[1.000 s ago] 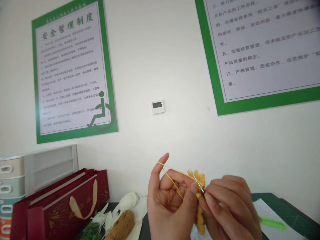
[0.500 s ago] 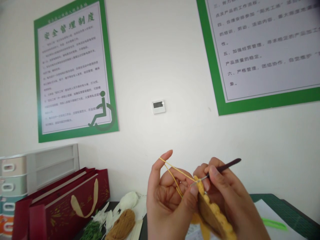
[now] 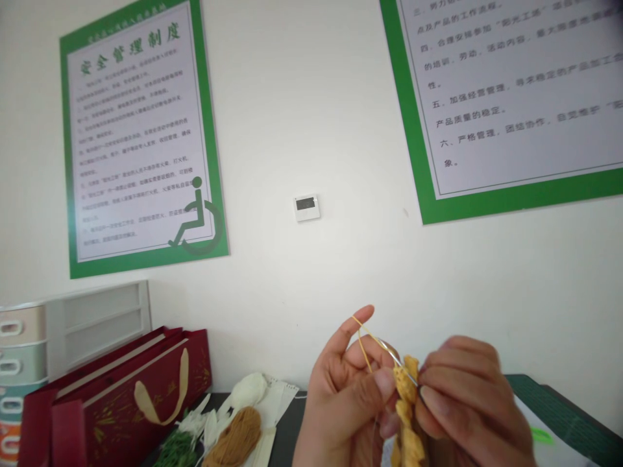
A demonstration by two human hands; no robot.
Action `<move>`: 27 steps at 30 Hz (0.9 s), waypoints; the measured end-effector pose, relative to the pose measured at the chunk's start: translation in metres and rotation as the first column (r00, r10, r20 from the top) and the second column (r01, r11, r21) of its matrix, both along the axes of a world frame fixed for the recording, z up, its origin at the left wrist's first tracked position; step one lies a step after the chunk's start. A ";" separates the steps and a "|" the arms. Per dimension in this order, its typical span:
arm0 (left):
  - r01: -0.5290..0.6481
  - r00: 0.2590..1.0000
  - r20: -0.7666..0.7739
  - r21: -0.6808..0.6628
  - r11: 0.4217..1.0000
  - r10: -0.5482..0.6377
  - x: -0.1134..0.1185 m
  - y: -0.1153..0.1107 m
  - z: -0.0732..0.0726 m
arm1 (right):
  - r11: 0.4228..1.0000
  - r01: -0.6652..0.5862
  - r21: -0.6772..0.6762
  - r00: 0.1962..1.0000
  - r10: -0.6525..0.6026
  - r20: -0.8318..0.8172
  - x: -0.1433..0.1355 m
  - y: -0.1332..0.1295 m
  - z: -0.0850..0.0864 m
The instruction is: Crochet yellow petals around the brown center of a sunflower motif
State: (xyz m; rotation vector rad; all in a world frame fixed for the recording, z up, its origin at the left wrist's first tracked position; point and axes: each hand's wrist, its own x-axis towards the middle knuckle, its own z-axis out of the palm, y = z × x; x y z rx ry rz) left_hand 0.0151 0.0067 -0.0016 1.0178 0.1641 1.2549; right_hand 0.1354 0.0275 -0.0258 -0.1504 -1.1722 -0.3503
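Note:
My left hand (image 3: 348, 395) pinches the edge of a yellow crochet piece (image 3: 407, 415) between thumb and fingers. Its raised index finger carries a strand of yellow yarn (image 3: 366, 328) that runs down to the piece. My right hand (image 3: 470, 395) is closed around a crochet hook (image 3: 406, 372). The hook's metal shaft passes through the top of the crochet work, its tip pointing up and left near the yarn. Most of the hook's handle is hidden behind my right fingers, and the lower part of the piece is partly covered by both hands.
Brown yarn (image 3: 236, 438), white yarn (image 3: 249, 390) and green yarn (image 3: 178, 449) lie on the dark table at left. Beside them stand dark red gift bags (image 3: 131, 395) and stacked drawers (image 3: 22, 363). A green cutting mat (image 3: 559, 408) with white paper lies at right.
My left hand has moved right and its index finger tilts further over. My right hand has turned, so the hook now points up-left through the piece, its handle hidden. The crochet piece stands more upright.

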 end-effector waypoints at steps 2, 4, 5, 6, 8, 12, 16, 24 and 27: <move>0.075 0.997 0.018 -0.012 0.997 -0.074 -0.002 0.002 0.000 | 0.973 -0.223 0.051 0.973 0.226 -0.051 -0.007 0.000 0.002; 0.104 0.994 0.038 0.007 0.995 -0.104 -0.004 0.004 -0.001 | 0.881 -0.473 -0.029 0.868 0.460 -0.185 -0.012 -0.001 0.004; 0.111 0.993 0.045 0.020 0.994 -0.112 -0.005 0.006 -0.001 | 0.834 -0.546 -0.083 0.830 0.524 -0.192 -0.012 -0.002 0.004; 0.119 0.991 0.049 0.034 0.992 -0.121 -0.006 0.007 -0.002 | 0.788 -0.603 -0.124 0.794 0.578 -0.188 -0.012 -0.003 0.005; 0.130 0.990 0.054 0.056 0.990 -0.133 -0.008 0.009 -0.002 | 0.702 -0.684 -0.199 0.729 0.667 -0.151 -0.009 -0.004 0.005; -0.029 1.000 0.007 0.103 0.994 0.028 -0.007 0.008 -0.001 | 0.508 -0.793 -0.336 0.582 0.794 -0.176 -0.006 -0.003 0.007; -0.323 0.946 0.044 0.219 0.921 0.322 -0.001 0.002 0.002 | 0.489 -0.761 -0.428 0.610 0.763 -0.214 -0.009 0.000 0.003; -0.400 0.911 0.011 0.259 0.879 0.412 0.003 -0.001 -0.002 | 0.605 -0.694 -0.391 0.688 0.717 -0.113 -0.008 0.002 -0.004; -0.391 0.915 0.005 0.250 0.885 0.403 0.002 0.000 -0.003 | 0.639 -0.668 -0.381 0.725 0.675 -0.139 -0.007 0.002 -0.003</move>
